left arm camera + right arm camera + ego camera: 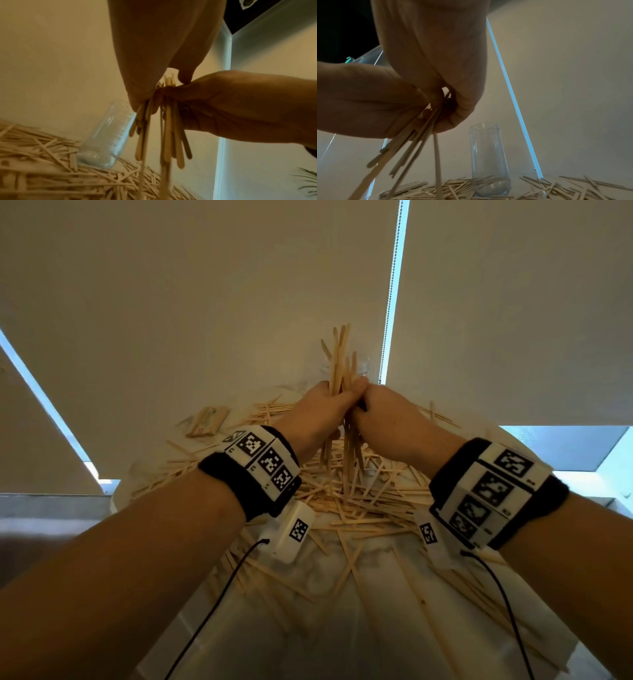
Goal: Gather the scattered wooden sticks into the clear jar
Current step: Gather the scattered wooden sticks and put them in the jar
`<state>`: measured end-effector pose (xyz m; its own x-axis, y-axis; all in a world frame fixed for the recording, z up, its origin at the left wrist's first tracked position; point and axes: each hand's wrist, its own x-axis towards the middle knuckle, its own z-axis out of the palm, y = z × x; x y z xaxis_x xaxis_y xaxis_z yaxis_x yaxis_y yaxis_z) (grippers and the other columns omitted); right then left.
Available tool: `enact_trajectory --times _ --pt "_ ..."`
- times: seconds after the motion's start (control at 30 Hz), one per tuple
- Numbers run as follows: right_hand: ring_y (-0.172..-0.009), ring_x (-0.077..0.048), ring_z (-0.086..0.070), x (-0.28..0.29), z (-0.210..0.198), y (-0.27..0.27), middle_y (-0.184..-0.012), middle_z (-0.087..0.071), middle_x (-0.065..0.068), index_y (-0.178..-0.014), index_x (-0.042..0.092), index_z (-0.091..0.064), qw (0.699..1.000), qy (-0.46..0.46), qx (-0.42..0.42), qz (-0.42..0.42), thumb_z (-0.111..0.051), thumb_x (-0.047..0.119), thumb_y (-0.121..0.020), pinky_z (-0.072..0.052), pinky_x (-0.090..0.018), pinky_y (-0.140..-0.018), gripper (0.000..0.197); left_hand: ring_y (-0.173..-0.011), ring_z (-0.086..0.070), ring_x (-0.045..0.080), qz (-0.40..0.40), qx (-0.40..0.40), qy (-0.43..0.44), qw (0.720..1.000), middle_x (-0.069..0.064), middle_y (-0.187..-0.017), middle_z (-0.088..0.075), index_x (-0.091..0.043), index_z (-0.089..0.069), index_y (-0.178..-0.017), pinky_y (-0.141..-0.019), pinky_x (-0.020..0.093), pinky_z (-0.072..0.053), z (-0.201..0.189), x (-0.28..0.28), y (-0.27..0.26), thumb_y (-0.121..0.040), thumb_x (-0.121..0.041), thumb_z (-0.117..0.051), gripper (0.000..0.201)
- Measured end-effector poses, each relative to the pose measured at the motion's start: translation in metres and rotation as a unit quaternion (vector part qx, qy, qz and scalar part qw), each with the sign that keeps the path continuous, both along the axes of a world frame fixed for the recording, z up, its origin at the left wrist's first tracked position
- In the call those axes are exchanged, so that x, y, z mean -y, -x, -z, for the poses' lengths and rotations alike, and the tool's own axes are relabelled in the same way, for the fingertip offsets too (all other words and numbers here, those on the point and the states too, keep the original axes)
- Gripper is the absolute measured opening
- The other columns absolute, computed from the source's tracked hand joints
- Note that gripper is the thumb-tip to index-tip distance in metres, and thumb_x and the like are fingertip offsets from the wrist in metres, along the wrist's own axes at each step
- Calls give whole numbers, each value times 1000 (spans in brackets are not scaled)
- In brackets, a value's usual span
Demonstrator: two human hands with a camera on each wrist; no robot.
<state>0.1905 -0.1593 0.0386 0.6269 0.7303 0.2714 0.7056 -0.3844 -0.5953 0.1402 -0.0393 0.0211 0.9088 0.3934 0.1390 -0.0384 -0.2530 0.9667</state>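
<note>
Together, both hands clamped one bundle of sticks above the table.
The left hand point(320, 409) and right hand point(387, 419) met, fingers curled tight round the bundle point(340, 371), whose long axis ran upright, tips toward twelve o'clock and lower ends toward six, splaying slightly. From the head the jar point(363, 368) was nearly hidden behind the bundle; the right wrist view showed the jar point(489, 159) upright, open mouth up, holding no sticks, amid the loose sticks point(573, 188) on the table point(376, 611). A packet point(207, 422) lay at ten o'clock of the hands, seen from the head only.
</note>
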Motion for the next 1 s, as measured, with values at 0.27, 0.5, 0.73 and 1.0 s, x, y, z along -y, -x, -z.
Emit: enact_trajectory --times 0.27,0.5,0.73,1.0 --pt "-74 -3 -64 -10 12 8 -89 -71 5 -105 23 -69 999 14 -2 -33 -60 20 -96 -43 -13 -57 13 -89 -65 26 -105 15 81 991 13 -105 -66 -9 -55 -118 -79 46 -56 14 -7 3 -110 -27 -40 24" --pt "-58 9 -55 -4 19 9 -71 -58 14 -83 21 -61 1000 3 15 -22 -72 17 -87 -34 -2 -45 12 -70 -59 22 -126 100 136 978 7 -78 -59 -13 -50 -107 -62 39 -53 12 -9 12 -110 -16 -40 11" --pt "-73 -5 -66 4 15 5 -79 -67 8 -98 28 -65 998 -49 31 9 -75 30 -86 -52 -22 -68 15 -53 -43 9 -194 128 179 956 0 -74 -47 -16 -45 -101 -51 25 -41 -7 -30 14 -112 -23 -34 17" --pt "-78 -5 -67 -15 -18 -12 -87 -72 9 -106 26 -72 986 -163 2 29 -68 30 -90 -58 -35 -81 17 -54 -51 12 -14 64 183 981 1 -71 -53 -18 -50 -103 -54 30 -52 9 16 32 -112 -33 -34 24"
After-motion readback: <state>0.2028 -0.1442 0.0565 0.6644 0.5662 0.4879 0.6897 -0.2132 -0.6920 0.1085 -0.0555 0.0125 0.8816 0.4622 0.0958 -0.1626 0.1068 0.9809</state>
